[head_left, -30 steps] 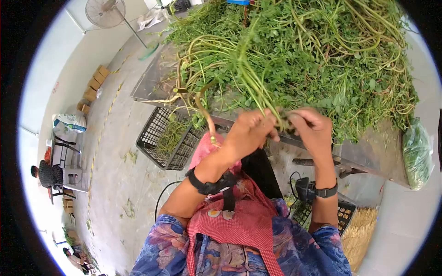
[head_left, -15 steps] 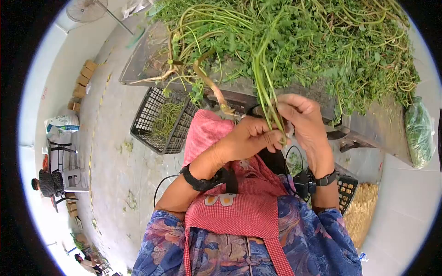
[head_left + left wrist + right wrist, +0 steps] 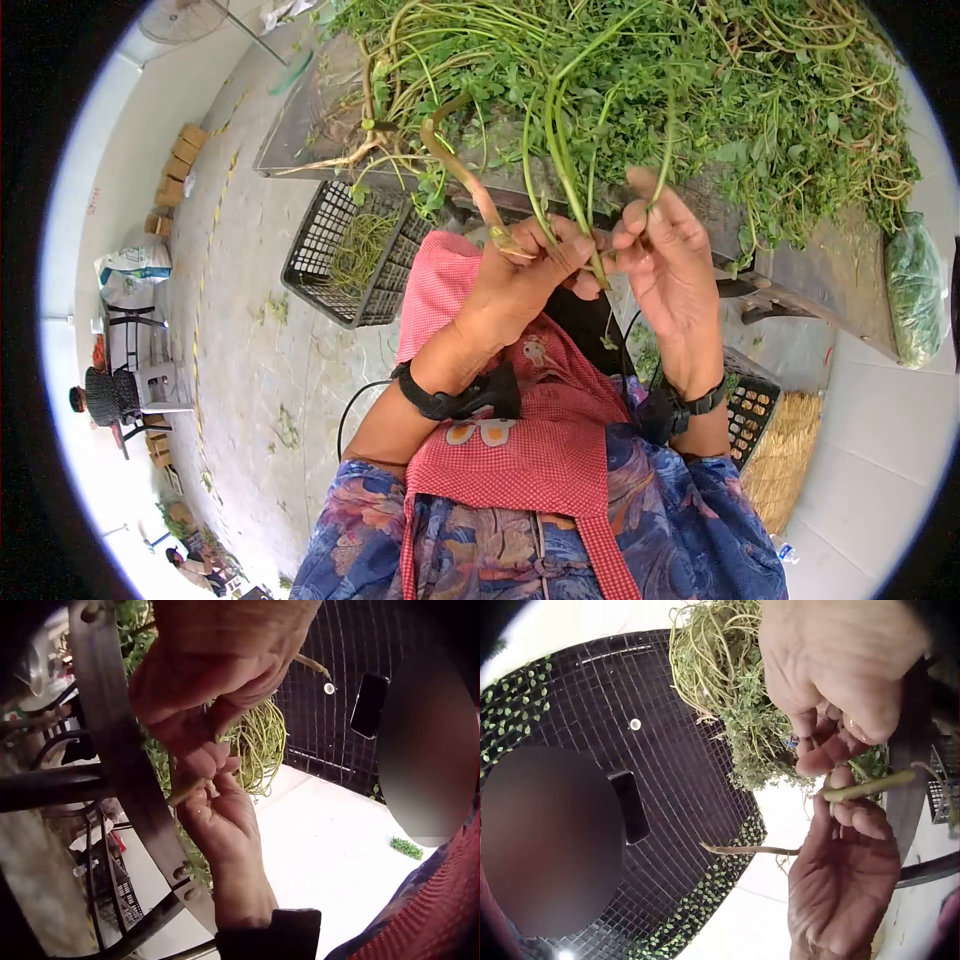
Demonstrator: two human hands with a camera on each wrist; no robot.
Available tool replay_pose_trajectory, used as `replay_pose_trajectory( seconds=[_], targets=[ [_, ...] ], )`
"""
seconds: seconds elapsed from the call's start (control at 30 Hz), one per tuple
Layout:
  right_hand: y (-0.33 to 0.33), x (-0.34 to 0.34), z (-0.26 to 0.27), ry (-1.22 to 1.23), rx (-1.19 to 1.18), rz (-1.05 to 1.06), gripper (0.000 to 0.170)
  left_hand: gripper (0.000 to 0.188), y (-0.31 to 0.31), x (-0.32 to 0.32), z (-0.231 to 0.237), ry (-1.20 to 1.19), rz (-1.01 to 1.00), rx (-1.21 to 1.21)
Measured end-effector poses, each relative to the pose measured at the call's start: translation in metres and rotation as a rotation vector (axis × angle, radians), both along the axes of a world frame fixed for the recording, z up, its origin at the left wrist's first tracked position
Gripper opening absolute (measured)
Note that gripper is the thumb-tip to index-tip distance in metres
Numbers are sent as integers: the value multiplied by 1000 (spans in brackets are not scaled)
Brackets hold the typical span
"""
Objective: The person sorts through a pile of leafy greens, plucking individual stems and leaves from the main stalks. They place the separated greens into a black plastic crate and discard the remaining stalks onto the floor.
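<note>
In the head view, my left hand (image 3: 525, 290) pinches several green stems (image 3: 562, 160) between thumb and fingers, their leafy tops pointing towards the pile. Close on its right, my right hand (image 3: 672, 262) holds a thin stem (image 3: 668, 140) between thumb and fingertips. A thick stem end (image 3: 866, 786) lies across the fingers of my left hand (image 3: 844, 881) in the right wrist view, just below my right hand (image 3: 836, 667). A brown woody stalk (image 3: 462, 172) slants from the table edge to my left hand; whether they touch I cannot tell.
Leafy greens (image 3: 800, 130) are heaped on the dark table (image 3: 840, 285). A black crate (image 3: 322, 250) with stems stands on the floor at left, another crate (image 3: 752, 410) at lower right. A plastic bag of greens (image 3: 912, 290) hangs by the table's right end.
Both hands have come back from the pile towards the body with the stems. Since half a second ago they have moved apart, the right taking a thin stem away from the left's bunch.
</note>
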State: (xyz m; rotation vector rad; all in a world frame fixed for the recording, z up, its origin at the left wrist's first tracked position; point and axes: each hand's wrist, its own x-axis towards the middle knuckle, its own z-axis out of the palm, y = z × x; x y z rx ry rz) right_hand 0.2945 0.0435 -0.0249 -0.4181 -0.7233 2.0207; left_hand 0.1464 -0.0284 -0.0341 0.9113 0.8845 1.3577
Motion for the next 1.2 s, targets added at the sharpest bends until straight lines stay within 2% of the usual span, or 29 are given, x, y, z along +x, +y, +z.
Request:
replay_pose_trajectory(
  seconds=[0.03, 0.07, 0.13, 0.2, 0.27, 0.33, 0.4, 0.47, 0.53, 0.6, 0.67, 0.73, 0.8, 0.87, 0.93, 1.07, 1.13, 1.2],
  targets=[
    [-2, 1, -3, -101, 30, -19, 34, 18, 1, 0, -2, -18, 48, -15],
    [-7, 5, 0, -104, 29, -17, 34, 17, 2, 0, -3, -37, 98, -30],
    [-18, 14, 11, -261, 123, 159, 30, 17, 8, -5, 3, -16, 142, -58],
    [-20, 16, 18, -287, 157, 133, 27, 17, 13, -10, 10, 7, 178, -83],
    [-10, 23, 19, -457, 250, -47, 24, 18, 14, -10, 14, 5, 67, -129],
    [-5, 21, 17, -455, 205, -126, 24, 18, 12, -8, 10, -21, 30, -86],
    [0, 23, 9, -522, 185, 43, 23, 19, 6, -8, 8, -50, -8, -57],
    [-2, 16, 3, -604, 173, 106, 27, 22, -1, -18, 11, -456, -170, -26],
    [-3, 8, -3, -466, 21, 331, 28, 24, -1, -24, 12, -532, -220, 18],
    [-6, -7, -4, -385, -16, 363, 29, 24, 1, -27, 8, -611, -244, 30],
    [-7, -19, -3, -396, 92, 196, 28, 21, 1, -25, 6, -595, -251, 25],
    [-5, -21, 3, -404, 58, 159, 25, 21, 0, -21, 4, -583, -139, -26],
    [-7, -27, 9, -207, -55, -82, 21, 22, 2, -23, 2, -567, -130, -21],
    [-6, -17, 5, -148, -48, -66, 23, 22, 5, -26, -1, -547, 20, -72],
    [-9, -9, 5, -204, -4, 110, 26, 22, 5, -25, 0, -464, 13, -56],
    [-24, 9, 28, -405, 149, 153, 24, 20, 10, -20, -6, -440, -52, -125],
    [-36, 13, 39, -458, 197, 174, 24, 20, 19, -33, -8, -621, 229, -79],
    [-34, 18, 39, -634, 391, 138, 25, 26, 17, -38, -4, -146, 34, -64]
  ],
)
